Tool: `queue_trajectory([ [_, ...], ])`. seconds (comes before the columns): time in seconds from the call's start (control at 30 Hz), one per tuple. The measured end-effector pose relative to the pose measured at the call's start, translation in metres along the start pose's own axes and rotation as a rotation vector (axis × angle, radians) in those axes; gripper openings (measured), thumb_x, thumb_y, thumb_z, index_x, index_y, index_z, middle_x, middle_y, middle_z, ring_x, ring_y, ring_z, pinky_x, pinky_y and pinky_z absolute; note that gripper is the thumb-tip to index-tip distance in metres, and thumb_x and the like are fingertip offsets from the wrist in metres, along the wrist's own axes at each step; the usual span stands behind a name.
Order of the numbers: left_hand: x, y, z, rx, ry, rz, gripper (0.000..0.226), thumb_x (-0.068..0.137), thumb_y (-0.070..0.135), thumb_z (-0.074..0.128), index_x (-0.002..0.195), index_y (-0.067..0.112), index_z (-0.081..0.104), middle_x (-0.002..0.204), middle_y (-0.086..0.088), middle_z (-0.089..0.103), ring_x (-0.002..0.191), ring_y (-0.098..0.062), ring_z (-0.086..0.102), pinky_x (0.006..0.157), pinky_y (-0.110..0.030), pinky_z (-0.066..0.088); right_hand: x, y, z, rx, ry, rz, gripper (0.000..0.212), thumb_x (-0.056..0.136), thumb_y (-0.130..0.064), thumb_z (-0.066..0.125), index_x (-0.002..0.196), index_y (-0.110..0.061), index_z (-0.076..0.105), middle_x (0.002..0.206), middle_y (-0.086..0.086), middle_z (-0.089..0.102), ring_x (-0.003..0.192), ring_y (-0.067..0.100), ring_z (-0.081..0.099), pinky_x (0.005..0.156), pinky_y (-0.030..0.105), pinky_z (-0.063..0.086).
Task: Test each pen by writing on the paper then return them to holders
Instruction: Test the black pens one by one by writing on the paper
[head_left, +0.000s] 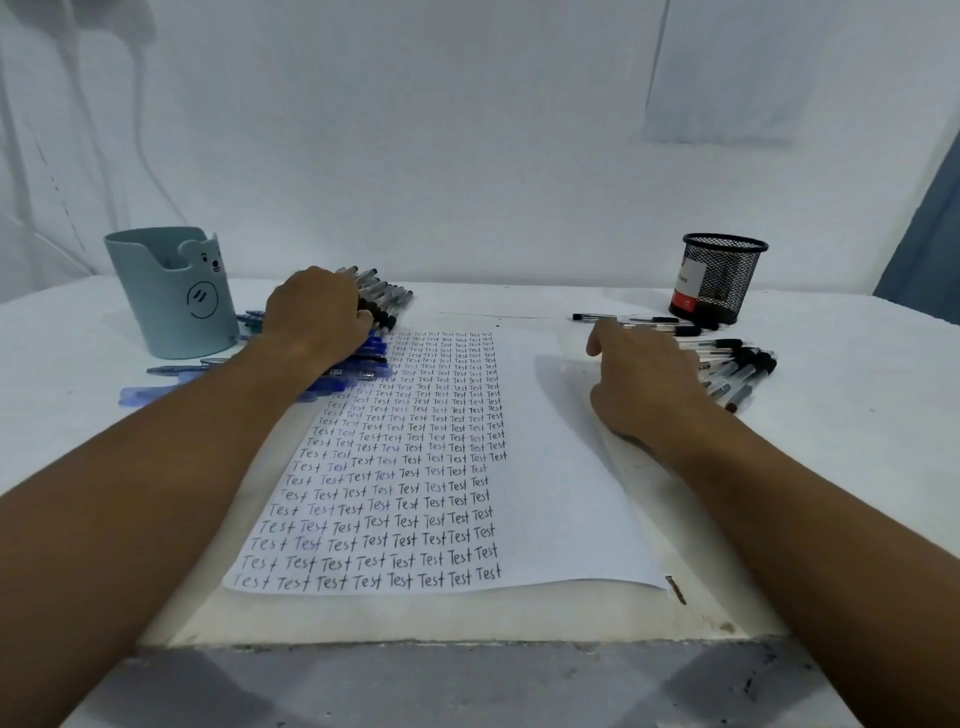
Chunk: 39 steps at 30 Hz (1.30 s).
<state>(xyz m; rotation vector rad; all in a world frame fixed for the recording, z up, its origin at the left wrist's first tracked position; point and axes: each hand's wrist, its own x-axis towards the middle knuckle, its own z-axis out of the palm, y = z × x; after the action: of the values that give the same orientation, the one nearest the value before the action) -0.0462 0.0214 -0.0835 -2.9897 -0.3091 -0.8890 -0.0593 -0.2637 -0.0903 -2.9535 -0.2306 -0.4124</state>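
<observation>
On the white table (78, 332): one paper (545, 467), two holders, two pen piles; left hand (317, 312) and right hand (644, 374) rest spread on them, grip unclear.

By the left hand (317, 312) stands a smooth, matt blue-grey plastic cup (171, 296); beyond the right hand (644, 379) a black wire-mesh metal holder (719, 280). Between the hands lies matt white paper (561, 467) on a white, scuffed table (78, 364). The pens (737, 364) under the right hand are glossy clear plastic.

Paper (545, 467) lies mid-counter (857, 415); bear holder (169, 296) far left, mesh holder (722, 278) far right; pen piles (382, 304) flank the paper, before each holder.
</observation>
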Motion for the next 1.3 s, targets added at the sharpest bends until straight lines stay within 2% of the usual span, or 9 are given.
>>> queue_trajectory([
  [0.17,0.001,0.002,0.0,-0.02,-0.008,0.0,0.031,0.09,0.035,0.063,0.083,0.005,0.068,0.082,-0.014,0.065,0.08,-0.03,0.059,0.07,-0.038,0.051,-0.001,0.001,0.0,0.12,0.049,-0.125,0.042,0.082,0.002,0.051,0.122,-0.01,0.051,0.115,0.016,0.053,0.112,0.034,0.047,0.091,0.04,0.042],
  [0.4,0.001,0.002,0.001,-0.043,-0.017,-0.001,0.03,0.09,0.034,0.065,0.084,0.004,0.066,0.083,-0.014,0.064,0.08,-0.03,0.058,0.07,-0.037,0.049,-0.002,0.01,-0.003,-0.135,0.068,-0.024,0.031,0.089,-0.005,0.052,0.118,-0.012,0.058,0.122,0.014,0.056,0.119,0.034,0.049,0.095,0.04,0.041],
  [0.6,0.003,0.004,0.004,-0.075,0.016,0.055,0.034,0.09,0.038,0.063,0.083,0.005,0.068,0.082,-0.012,0.065,0.08,-0.028,0.058,0.067,-0.035,0.047,-0.002,0.01,-0.005,-0.148,0.056,-0.055,0.031,0.086,0.0,0.052,0.114,-0.011,0.059,0.117,0.014,0.06,0.114,0.033,0.053,0.093,0.039,0.044],
  [0.77,0.001,0.014,0.004,-0.193,0.001,0.293,0.025,0.087,0.036,0.066,0.099,0.016,0.074,0.087,-0.008,0.07,0.09,-0.027,0.06,0.092,-0.041,0.046,-0.002,0.008,-0.005,-0.104,0.058,-0.086,0.032,0.086,0.002,0.047,0.113,-0.01,0.06,0.117,0.014,0.06,0.111,0.032,0.054,0.09,0.037,0.047],
  [0.87,0.001,0.02,0.004,-0.144,-0.047,0.358,0.027,0.09,0.036,0.064,0.101,0.015,0.077,0.074,-0.003,0.069,0.072,-0.017,0.053,0.101,-0.037,0.036,-0.002,0.007,-0.004,-0.095,0.06,-0.097,0.032,0.086,0.002,0.046,0.113,-0.01,0.059,0.117,0.014,0.059,0.111,0.032,0.054,0.09,0.037,0.047],
  [0.93,0.001,0.02,0.004,-0.073,-0.102,0.346,0.03,0.093,0.039,0.058,0.098,0.017,0.077,0.059,0.008,0.055,0.063,-0.012,0.047,0.1,-0.039,0.038,-0.002,0.006,-0.004,-0.093,0.06,-0.104,0.032,0.087,0.001,0.046,0.113,-0.01,0.059,0.118,0.013,0.059,0.112,0.032,0.053,0.09,0.036,0.046],
  [1.1,-0.001,0.019,0.001,-0.062,-0.218,0.229,0.034,0.095,0.024,0.05,0.069,0.006,0.064,0.063,0.004,0.049,0.103,-0.043,0.059,0.101,-0.051,0.043,-0.001,0.006,-0.003,-0.095,0.067,-0.114,0.031,0.087,0.0,0.046,0.113,-0.011,0.058,0.117,0.013,0.059,0.113,0.032,0.052,0.086,0.034,0.043],
  [1.2,-0.003,0.024,-0.001,-0.083,-0.212,0.232,0.03,0.096,0.014,0.046,0.072,0.001,0.059,0.079,-0.013,0.064,0.091,-0.039,0.059,0.11,-0.043,0.034,-0.001,0.006,-0.002,-0.09,0.064,-0.122,0.031,0.086,0.001,0.046,0.112,-0.011,0.059,0.116,0.013,0.059,0.111,0.032,0.052,0.087,0.035,0.043],
  [1.3,-0.003,0.027,-0.002,-0.05,-0.193,0.238,0.035,0.095,0.01,0.044,0.06,0.007,0.047,0.064,-0.007,0.055,0.082,-0.036,0.06,0.106,-0.037,0.037,-0.001,0.006,-0.001,-0.09,0.066,-0.127,0.031,0.085,0.001,0.046,0.111,-0.011,0.059,0.115,0.012,0.06,0.111,0.031,0.052,0.086,0.035,0.043],
])
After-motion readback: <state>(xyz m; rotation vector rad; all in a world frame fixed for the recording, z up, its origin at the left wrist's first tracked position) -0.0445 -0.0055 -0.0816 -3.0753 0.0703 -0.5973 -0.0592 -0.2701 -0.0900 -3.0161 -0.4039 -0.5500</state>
